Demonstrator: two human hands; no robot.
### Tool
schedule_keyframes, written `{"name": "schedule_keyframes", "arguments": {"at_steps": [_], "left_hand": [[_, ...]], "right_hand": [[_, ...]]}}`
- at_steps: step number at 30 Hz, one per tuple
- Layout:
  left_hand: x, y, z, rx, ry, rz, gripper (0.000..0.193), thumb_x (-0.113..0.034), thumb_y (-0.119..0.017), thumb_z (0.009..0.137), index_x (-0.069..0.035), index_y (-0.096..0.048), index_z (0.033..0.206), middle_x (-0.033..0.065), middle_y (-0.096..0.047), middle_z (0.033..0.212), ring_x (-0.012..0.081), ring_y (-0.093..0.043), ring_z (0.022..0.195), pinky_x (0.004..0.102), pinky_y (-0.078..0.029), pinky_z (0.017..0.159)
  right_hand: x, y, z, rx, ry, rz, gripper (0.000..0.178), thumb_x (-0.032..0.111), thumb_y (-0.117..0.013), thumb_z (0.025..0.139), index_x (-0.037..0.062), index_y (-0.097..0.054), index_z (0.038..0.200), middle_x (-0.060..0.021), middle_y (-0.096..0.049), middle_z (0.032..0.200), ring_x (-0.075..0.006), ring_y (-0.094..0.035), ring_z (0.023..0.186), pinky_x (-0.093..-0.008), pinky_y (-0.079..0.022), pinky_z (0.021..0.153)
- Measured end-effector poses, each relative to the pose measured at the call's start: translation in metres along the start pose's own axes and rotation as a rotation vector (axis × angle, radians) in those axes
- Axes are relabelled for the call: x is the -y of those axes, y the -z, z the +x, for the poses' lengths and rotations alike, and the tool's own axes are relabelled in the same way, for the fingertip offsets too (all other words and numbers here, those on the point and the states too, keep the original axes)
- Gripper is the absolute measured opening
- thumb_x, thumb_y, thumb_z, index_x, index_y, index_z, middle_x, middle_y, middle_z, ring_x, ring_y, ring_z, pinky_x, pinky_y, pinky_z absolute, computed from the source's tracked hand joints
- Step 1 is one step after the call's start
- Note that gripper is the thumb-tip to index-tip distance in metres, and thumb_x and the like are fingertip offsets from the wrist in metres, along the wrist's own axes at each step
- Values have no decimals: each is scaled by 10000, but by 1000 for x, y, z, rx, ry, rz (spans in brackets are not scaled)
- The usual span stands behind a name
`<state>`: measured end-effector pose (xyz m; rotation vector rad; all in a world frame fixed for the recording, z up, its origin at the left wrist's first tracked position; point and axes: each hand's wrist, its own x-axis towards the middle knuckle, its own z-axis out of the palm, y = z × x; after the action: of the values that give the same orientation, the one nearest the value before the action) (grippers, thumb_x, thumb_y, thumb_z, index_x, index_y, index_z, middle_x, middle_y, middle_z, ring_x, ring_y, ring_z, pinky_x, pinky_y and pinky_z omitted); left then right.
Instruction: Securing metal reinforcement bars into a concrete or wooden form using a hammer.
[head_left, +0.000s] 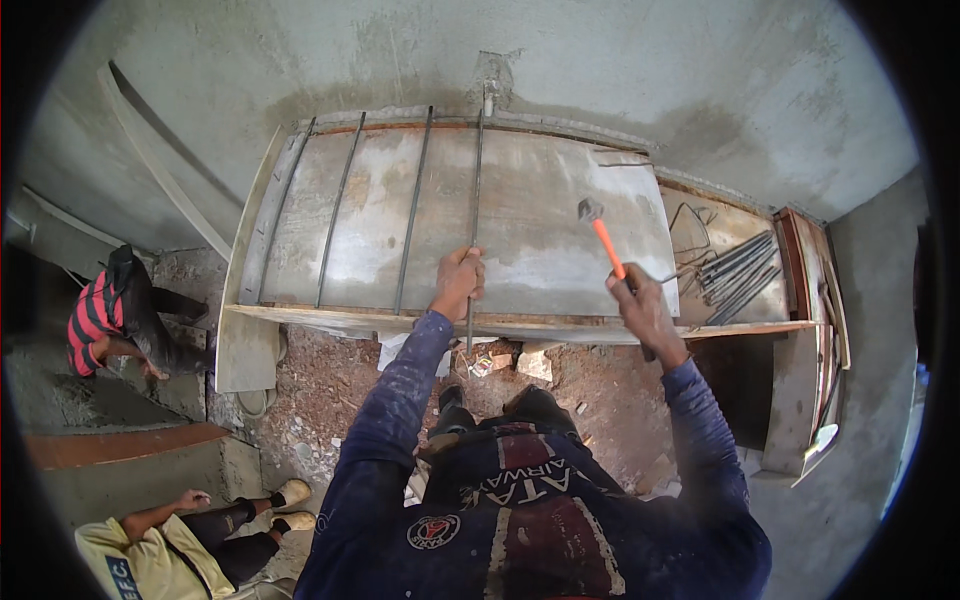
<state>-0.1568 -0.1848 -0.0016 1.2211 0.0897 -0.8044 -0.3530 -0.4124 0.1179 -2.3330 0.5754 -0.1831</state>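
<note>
My left hand (460, 284) is closed round a steel rebar rod (478, 180) that runs across the wooden formwork panel (545, 200) toward the wall, its near end sticking out past the panel's front edge. In my right hand (645, 305) is a hammer (605, 240) with an orange and black handle, its metal head raised over the panel's right part. Several more rods (414, 210) lie spaced out across the panel to the left of the held one. A bundle of short steel rods (738, 278) rests on the lower board at the right, beside a bent wire (690, 228).
One person in a striped shirt (95, 320) is at the left; another in a yellow shirt (150, 555) sits at the lower left. A long board (165, 160) leans on the left wall. Rubble (320, 400) covers the ground below the panel. A concrete wall (600, 60) stands behind.
</note>
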Motion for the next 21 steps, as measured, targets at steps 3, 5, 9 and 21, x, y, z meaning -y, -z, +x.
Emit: {"name": "schedule_keyframes", "arguments": {"at_steps": [3,5,9,21], "left_hand": [[-1,-1,2,62,8,-11,224,-215,-479,1028,-14,-565,1078,-16,-445,654,82,-389,463,260,-318,389],[0,0,5,81,16,-20,222,-215,-475,1030,-13,-564,1062,-12,-445,650,88,-396,460,269,-329,387],[-1,5,10,96,-89,63,207,-202,-468,1031,-17,-555,997,-1,-451,639,100,-415,453,287,-358,385],[-4,4,7,77,-93,149,236,-207,-480,1037,12,-566,1053,10,-478,676,103,-440,488,286,-386,423]], "right_hand": [[22,-18,-40,75,56,-121,282,267,-618,953,10,-559,1053,-192,-590,721,-348,-604,660,-439,-449,614],[23,-28,-57,165,183,-260,287,277,-617,951,48,-503,1081,-210,-621,780,-432,-622,756,-508,-453,636],[47,-38,-79,271,285,-515,277,314,-613,938,80,-516,1049,-166,-646,797,-402,-637,738,-506,-474,625],[75,-45,-118,608,653,-626,359,423,-525,969,64,-535,967,-114,-634,763,-318,-678,676,-443,-526,572]]}}
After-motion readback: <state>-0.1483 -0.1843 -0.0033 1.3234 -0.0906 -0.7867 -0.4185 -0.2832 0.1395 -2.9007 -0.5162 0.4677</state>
